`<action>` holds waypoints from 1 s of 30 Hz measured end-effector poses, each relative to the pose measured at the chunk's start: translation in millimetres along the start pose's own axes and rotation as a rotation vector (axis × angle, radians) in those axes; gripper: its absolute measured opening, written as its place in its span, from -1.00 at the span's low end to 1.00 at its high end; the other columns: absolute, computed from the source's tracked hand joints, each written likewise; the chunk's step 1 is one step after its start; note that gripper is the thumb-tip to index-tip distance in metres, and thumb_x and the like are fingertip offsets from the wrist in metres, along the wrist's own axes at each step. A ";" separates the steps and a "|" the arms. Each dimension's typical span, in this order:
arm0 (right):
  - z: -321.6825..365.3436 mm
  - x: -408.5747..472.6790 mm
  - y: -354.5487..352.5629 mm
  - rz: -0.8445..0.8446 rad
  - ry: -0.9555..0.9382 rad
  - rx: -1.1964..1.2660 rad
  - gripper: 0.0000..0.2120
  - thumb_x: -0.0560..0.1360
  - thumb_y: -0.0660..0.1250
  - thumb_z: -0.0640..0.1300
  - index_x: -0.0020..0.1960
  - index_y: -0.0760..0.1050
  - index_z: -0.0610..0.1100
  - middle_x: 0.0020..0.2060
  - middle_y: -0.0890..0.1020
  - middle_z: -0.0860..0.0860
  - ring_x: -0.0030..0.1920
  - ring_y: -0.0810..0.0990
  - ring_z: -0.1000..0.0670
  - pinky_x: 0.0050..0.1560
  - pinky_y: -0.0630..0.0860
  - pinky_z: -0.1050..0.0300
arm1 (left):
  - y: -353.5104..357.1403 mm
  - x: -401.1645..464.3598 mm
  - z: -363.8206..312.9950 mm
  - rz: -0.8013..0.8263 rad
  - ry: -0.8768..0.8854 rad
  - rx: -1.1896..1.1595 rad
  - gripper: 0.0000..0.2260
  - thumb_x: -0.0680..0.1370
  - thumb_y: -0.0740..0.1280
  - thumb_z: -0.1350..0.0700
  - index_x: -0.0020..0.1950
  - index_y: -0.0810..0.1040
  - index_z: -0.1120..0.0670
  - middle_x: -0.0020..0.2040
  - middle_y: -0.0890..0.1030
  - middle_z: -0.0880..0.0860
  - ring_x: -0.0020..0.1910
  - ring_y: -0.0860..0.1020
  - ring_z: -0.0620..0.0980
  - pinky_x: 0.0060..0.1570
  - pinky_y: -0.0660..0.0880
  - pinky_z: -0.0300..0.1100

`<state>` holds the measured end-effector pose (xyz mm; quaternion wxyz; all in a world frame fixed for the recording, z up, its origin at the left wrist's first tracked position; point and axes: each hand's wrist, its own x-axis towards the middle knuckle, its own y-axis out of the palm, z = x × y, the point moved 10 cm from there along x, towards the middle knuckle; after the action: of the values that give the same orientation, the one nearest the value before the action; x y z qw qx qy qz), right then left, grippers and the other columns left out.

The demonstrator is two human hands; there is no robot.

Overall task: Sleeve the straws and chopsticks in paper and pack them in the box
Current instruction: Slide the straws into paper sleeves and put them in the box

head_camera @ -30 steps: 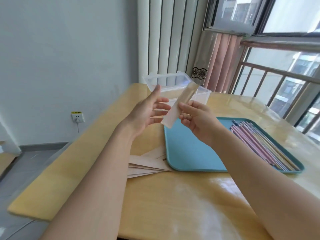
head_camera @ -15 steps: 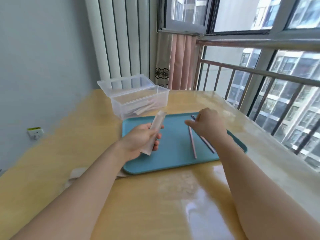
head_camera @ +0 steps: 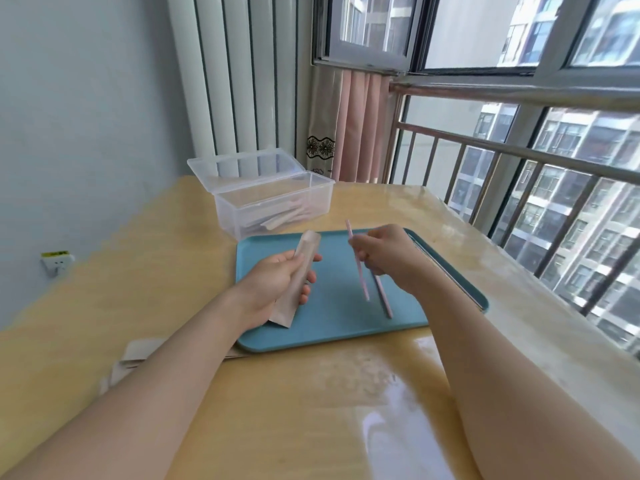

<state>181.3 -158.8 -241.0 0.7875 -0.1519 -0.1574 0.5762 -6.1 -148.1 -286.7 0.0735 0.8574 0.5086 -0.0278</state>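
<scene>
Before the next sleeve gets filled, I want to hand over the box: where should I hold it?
Grip the clear box by its two short end walls, coming from above the open front. The lid stands hinged up at the back, so avoid it; the walls look thin, so use both hands.

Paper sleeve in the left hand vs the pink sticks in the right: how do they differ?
1. The paper sleeve is flat, wide and beige; the pink sticks are thin and round.
2. The left hand grips the one sleeve around its middle; the right hand pinches two sticks near their upper ends.
3. The sleeve's top leans right; the sticks' tops lean left.
Shared: both are held above the blue tray.
</scene>
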 end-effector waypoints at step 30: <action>-3.3 -2.1 1.4 -0.073 0.046 0.834 -0.88 0.62 0.31 -0.22 0.08 0.48 -0.28 -0.23 0.66 -0.17 -0.40 0.63 0.04 -0.33 0.63 0.26 | 16.5 -14.2 -5.4 0.192 0.038 0.154 -0.70 0.72 0.11 0.03 0.29 0.57 0.06 -0.21 0.58 0.05 -0.37 0.46 -0.05 -0.34 0.49 -0.20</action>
<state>180.9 -160.6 -244.8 0.8049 0.1728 0.1018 0.5585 1.4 -167.3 -278.1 -0.0001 0.9057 0.4218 -0.0432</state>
